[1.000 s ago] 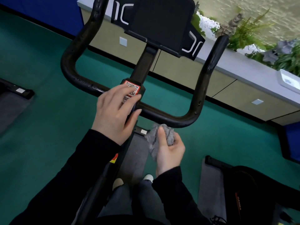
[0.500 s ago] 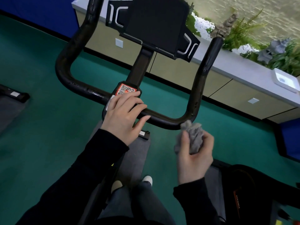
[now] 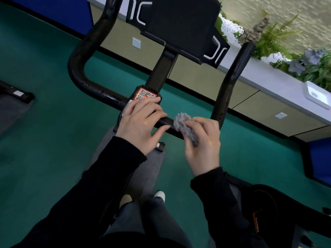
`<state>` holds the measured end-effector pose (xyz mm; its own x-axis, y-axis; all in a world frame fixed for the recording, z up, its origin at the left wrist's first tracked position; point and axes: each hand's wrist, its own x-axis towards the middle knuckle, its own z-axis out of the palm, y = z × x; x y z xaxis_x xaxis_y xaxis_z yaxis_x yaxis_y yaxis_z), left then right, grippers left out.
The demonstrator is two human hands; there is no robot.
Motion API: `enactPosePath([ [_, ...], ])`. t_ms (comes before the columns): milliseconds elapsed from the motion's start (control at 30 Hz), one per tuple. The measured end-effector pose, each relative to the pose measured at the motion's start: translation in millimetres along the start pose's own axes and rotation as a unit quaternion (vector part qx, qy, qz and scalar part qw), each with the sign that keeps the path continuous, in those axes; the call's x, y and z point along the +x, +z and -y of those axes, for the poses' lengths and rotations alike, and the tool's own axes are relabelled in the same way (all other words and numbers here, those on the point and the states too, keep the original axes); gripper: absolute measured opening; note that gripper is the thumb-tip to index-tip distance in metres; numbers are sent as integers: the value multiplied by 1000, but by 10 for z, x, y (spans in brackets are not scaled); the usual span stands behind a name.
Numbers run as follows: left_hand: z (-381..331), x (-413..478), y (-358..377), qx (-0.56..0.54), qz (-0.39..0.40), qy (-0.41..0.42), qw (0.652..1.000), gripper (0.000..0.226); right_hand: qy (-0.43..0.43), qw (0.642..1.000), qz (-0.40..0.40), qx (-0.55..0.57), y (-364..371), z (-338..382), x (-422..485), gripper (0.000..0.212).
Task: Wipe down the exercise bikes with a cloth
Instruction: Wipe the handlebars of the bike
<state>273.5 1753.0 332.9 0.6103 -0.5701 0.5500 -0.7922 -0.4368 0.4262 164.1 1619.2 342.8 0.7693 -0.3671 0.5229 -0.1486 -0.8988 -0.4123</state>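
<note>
R hand point(image 3: 203, 140) grips cloth point(image 3: 186, 126) on handlebar point(image 3: 100, 93) crossbar, L hand point(image 3: 141, 122) rests flat beside; uprights & console point(image 3: 180, 24) prob. still left.

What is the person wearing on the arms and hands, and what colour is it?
Both arms are covered by long, plain black sleeves, the left sleeve and the right sleeve, ending at the wrists. The left hand and the right hand are bare: no gloves, and no ring or watch shows.
</note>
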Motion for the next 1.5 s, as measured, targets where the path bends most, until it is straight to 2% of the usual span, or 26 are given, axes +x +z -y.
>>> enactPosePath([
  [133, -11, 2, -11, -8, -2, -10, 1000, 19, 17, 1000, -19, 13, 40, 55, 24, 19],
  [300, -18, 7, -19, -6, 4, -9, 1000, 19, -18, 1000, 15, 7, -24, -32, 55, 20],
  [467, -23, 6, -19, -3, 7, -18, 1000, 20, 33, 999, 29, -20, -81, -20, 107, 17],
  [600, -19, 2, -21, -1, 13, -11, 1000, 24, 47, 997, 54, -13, -93, 37, 193, 29],
  [767, -19, 1, -6, 2, 4, -10, 1000, 21, 27, 995, 99, -6, -68, 57, 290, 10],
  [900, -22, -6, -5, 1, 5, -9, 1000, 21, -12, 992, 123, -5, -149, -9, 280, 9],
  [1033, -22, -4, -9, -1, -2, -8, 1000, 21, 29, 990, 135, -35, -216, -37, 323, 8],
  [1100, -22, 0, -9, 1, -3, -8, 1000, 20, 36, 984, 171, -46, -134, 49, 411, 9],
  [1167, -26, 7, -5, 2, -2, -5, 1000, 19, 42, 968, 241, -47, -69, 78, 569, 12],
  [1267, -21, 8, -8, 10, -2, 3, 1000, 18, 82, 916, 386, -69, -85, -6, 860, 17],
  [1333, -16, -1, -6, 14, -2, 10, 1000, 18, 68, 884, 452, -97, -146, -88, 946, 19],
  [1500, -2, -13, -13, 19, 2, 13, 1000, 18, -17, 877, 465, -120, -299, -165, 966, 21],
])
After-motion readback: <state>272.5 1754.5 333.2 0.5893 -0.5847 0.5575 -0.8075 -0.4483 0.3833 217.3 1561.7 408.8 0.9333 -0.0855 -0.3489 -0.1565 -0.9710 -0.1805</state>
